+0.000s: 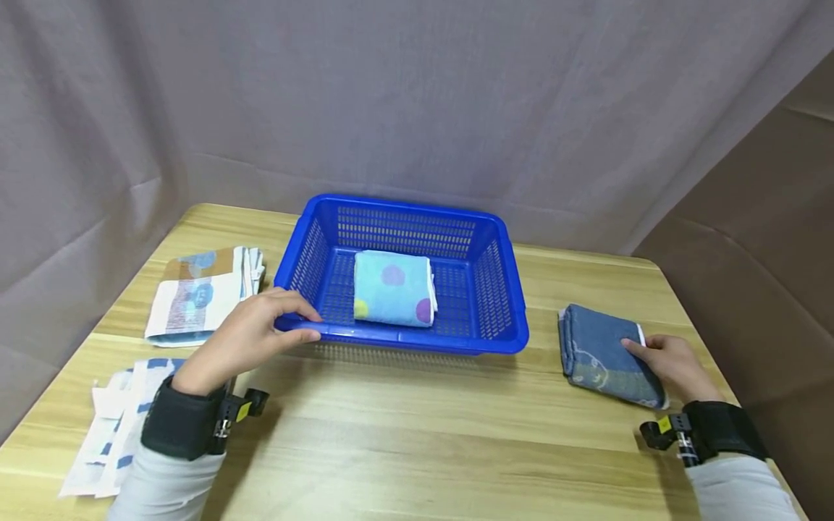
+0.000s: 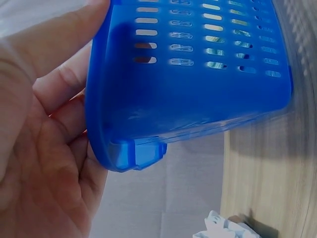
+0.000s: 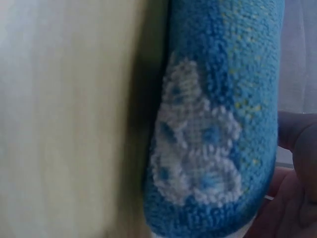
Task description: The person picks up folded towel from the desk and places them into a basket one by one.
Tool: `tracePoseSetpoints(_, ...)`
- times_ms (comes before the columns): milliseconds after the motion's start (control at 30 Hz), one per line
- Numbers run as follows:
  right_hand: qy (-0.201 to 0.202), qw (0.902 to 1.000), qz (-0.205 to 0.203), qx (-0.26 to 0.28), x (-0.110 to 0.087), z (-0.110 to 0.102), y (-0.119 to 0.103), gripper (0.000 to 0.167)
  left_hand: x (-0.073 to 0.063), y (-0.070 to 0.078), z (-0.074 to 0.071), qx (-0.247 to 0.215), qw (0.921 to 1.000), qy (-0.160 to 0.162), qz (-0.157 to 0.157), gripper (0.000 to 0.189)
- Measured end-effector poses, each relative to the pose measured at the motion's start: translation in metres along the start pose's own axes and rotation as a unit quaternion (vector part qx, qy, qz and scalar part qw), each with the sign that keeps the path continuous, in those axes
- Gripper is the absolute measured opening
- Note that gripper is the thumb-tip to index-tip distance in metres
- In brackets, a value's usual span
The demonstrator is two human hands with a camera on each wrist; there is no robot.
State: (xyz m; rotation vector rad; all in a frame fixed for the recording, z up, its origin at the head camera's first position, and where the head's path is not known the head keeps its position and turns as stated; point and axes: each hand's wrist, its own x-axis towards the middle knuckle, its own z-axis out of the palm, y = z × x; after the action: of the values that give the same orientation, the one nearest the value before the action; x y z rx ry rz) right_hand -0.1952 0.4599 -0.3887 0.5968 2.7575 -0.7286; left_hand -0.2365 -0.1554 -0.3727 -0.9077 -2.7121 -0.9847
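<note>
My left hand (image 1: 257,329) grips the front left corner of a blue plastic basket (image 1: 417,336), thumb outside the rim and fingers over it. Seen from the left wrist, the basket's slotted wall (image 2: 188,94) fills much of the view beside the palm. Inside the basket lies a folded light blue towel (image 1: 391,289) with purple and yellow dots. Over at the right, my right hand (image 1: 674,362) pinches the near right edge of a folded dark blue towel (image 1: 602,351), its thumb on top. White flower-like patches mark that towel (image 3: 247,124) in the right wrist view.
To the basket's left lies a folded white, brown and blue towel (image 1: 195,297). Nearer the front left, a white cloth with blue marks (image 1: 111,434) is partly behind the left forearm. Grey curtains (image 1: 417,101) hang behind the wooden table (image 1: 417,441), with brown cloth (image 1: 769,239) at right.
</note>
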Motion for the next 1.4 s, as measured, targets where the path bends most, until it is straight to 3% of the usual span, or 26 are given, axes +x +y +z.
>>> tracePoseSetpoints(233, 0.006, 0.9996, -0.001, 0.028, -0.013, 0.009, -0.008, 0.055, 0.000, 0.000, 0.000, -0.003, 1.0000, 0.002, 0.000, 0.012)
tracePoseSetpoints(400, -0.016, 0.9977, 0.001, 0.065, -0.025, 0.016, -0.017, 0.043, 0.000, 0.001, -0.001, -0.003, 1.0000, -0.003, -0.002, 0.012)
tracePoseSetpoints(567, -0.042, 0.9951, -0.004, 0.090, -0.036, 0.025, -0.027, 0.040, 0.000, 0.002, -0.003, -0.005, 0.9999, -0.006, -0.007, 0.012)
tracePoseSetpoints(1400, -0.060, 0.9907, -0.051, 0.111, -0.064, 0.049, -0.040, 0.025, 0.001, 0.001, -0.001, -0.008, 0.9999, -0.007, -0.005, 0.011)
